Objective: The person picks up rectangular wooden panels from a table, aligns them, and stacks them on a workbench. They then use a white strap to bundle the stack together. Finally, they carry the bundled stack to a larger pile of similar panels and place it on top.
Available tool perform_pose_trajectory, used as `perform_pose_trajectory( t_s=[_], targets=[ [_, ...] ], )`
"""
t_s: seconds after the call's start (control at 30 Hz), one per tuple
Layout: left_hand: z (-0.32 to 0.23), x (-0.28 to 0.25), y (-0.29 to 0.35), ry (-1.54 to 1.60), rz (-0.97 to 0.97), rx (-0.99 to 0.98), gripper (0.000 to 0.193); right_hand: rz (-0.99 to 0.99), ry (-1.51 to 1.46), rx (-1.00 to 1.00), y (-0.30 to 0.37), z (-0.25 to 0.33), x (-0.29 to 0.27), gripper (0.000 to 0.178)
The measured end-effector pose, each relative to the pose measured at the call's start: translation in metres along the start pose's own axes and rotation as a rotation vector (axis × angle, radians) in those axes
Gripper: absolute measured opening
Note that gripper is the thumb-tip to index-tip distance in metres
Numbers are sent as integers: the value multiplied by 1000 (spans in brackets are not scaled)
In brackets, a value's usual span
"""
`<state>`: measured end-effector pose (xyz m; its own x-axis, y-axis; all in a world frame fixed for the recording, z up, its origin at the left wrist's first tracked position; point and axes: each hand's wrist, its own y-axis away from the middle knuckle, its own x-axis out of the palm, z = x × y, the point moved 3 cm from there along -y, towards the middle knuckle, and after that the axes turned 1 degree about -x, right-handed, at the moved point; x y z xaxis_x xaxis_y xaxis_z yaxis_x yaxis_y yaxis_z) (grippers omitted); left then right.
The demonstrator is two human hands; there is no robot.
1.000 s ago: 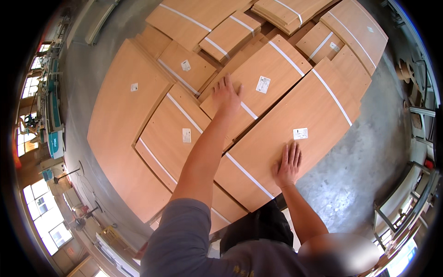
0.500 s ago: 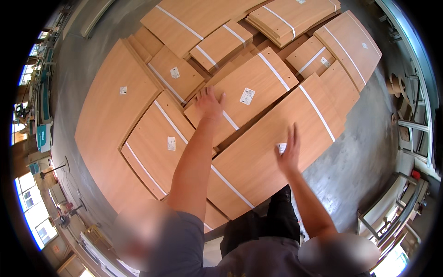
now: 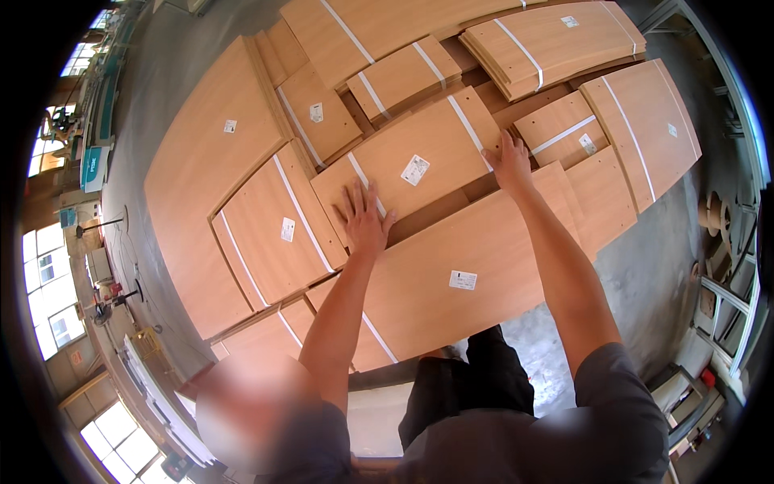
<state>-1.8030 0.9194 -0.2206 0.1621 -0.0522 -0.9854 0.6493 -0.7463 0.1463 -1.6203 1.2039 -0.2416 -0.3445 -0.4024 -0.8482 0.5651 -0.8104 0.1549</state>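
A strapped bundle of wood-coloured panels (image 3: 451,149) lies in the middle of the stack, with a white label (image 3: 415,170) on top. My left hand (image 3: 367,224) rests open at its near left part, fingers spread over the top by a white strap. At its near right corner is my right hand (image 3: 513,168), fingers stretched along the right end and thumb apart near the other strap. Closer to me lies a long panel (image 3: 516,250) with its own label (image 3: 463,280). A gap separates it from the bundle.
More strapped bundles surround it: a squarish one (image 3: 270,214) at left, a small one (image 3: 403,77) behind, others (image 3: 556,44) at far right. A large curved panel (image 3: 193,185) forms the left side. Metal framing (image 3: 730,298) stands at right on the grey floor.
My right hand has moved up and left from over the near panel to the middle bundle's right corner. My left hand sits nearer the bundle's front edge. The gap before the bundle looks wider.
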Motion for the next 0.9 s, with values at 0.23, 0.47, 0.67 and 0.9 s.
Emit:
perform_pose_trajectory(
  t_s=[0.23,0.47,0.67,0.9],
  targets=[
    [0,2,1,-12,62,-9,78,154,24,-27,-5,1,-10,71],
    [14,-16,-78,161,35,-91,89,-120,132,-102,31,-18,-46,78],
    [5,-13,-107,161,105,-299,94,-53,265,89,169,-71,-70,75],
    [33,11,-112,174,37,-199,96,-22,328,110,213,-83,-48,76]
  ],
)
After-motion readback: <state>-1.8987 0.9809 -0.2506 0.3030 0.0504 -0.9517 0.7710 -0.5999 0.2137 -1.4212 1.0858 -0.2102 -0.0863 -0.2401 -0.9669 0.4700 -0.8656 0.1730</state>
